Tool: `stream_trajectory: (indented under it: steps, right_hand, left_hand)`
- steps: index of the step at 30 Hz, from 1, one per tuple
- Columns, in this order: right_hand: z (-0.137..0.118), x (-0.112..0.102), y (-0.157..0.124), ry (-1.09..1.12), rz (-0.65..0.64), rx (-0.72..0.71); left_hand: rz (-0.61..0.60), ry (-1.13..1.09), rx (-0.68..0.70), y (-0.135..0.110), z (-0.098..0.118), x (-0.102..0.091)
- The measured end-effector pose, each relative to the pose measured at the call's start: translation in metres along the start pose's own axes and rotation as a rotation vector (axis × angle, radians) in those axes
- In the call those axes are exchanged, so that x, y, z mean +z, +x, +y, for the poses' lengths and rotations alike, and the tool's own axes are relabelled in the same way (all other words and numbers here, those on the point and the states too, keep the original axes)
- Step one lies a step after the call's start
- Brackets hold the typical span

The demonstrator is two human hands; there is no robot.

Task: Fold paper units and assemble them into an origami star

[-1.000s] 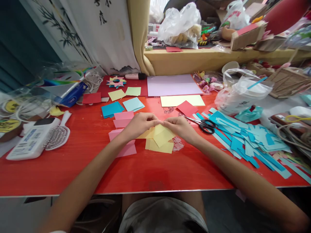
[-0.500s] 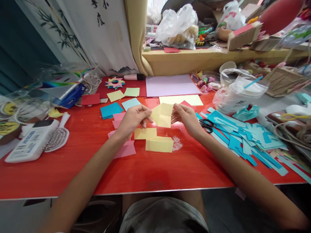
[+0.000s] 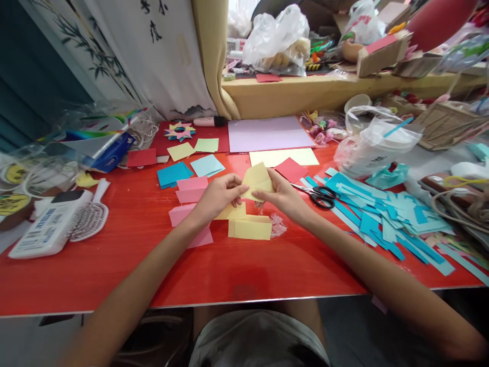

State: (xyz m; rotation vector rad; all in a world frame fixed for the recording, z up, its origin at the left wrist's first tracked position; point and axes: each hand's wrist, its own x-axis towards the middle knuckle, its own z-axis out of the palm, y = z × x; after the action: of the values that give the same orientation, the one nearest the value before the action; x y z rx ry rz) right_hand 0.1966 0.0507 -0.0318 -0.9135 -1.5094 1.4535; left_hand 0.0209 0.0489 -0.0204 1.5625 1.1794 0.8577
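Observation:
Between my two hands, above the red table, is a yellow paper square with creases and a folded corner at its top. My left hand pinches its left edge with thumb and fingers. On the right side my right hand grips the sheet, thumb in front and fingers behind. Just below lie folded yellow papers, one partly covered by my left hand. Folded pink papers lie beside my left wrist, some hidden under the forearm. Black-handled scissors rest to the right of my right hand.
Blue paper strips spread over the right side. A white bag with a cup stands behind them. Blue squares, a lilac sheet, a paper star ring and a marker lie farther back. A hairbrush lies left.
The yellow square has turned from showing its lower flap to standing with a corner up. My right hand has moved left and down, closer to my left hand, uncovering the scissors and a red square.

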Motion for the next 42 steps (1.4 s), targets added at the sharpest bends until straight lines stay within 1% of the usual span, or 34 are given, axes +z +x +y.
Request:
stream_trajectory:
  steps: [2, 7, 12, 14, 16, 19, 21, 24, 30, 38, 42]
  right_hand:
    - [0.002, 0.000, 0.000, -0.022, -0.013, 0.012]
    - [0.009, -0.003, 0.001, 0.002, 0.028, -0.036]
    - [0.012, -0.005, 0.000, -0.049, 0.000, -0.033]
    - [0.012, -0.004, 0.000, -0.057, 0.012, -0.067]
    - [0.012, -0.003, -0.001, -0.104, 0.075, -0.120]
    - [0.011, -0.002, -0.003, -0.261, 0.186, -0.193]
    - [0.011, -0.003, -0.005, -0.369, 0.216, -0.234]
    - [0.010, -0.003, -0.008, -0.482, 0.215, -0.281]
    - [0.009, -0.004, -0.008, -0.575, 0.226, -0.406]
    - [0.009, -0.004, -0.009, -0.583, 0.263, -0.418]
    - [0.009, -0.003, -0.010, -0.607, 0.257, -0.495]
  left_hand:
    - [0.018, 0.024, 0.008, 0.000, -0.001, 0.000]
    - [0.018, 0.009, -0.005, 0.000, -0.002, 0.002]
    - [0.090, -0.008, 0.064, -0.001, -0.003, 0.003]
    - [0.108, -0.021, 0.067, -0.002, -0.003, 0.003]
    - [0.109, -0.055, 0.059, -0.003, -0.001, 0.003]
    - [0.092, -0.134, 0.043, -0.005, 0.003, 0.003]
    - [0.081, -0.189, 0.033, -0.005, 0.005, 0.003]
    - [0.072, -0.250, 0.009, -0.006, 0.006, 0.002]
    - [0.075, -0.308, -0.040, -0.007, 0.008, 0.002]
    - [0.107, -0.297, 0.003, -0.005, 0.009, 0.004]
    - [0.131, -0.295, 0.019, -0.007, 0.010, 0.004]
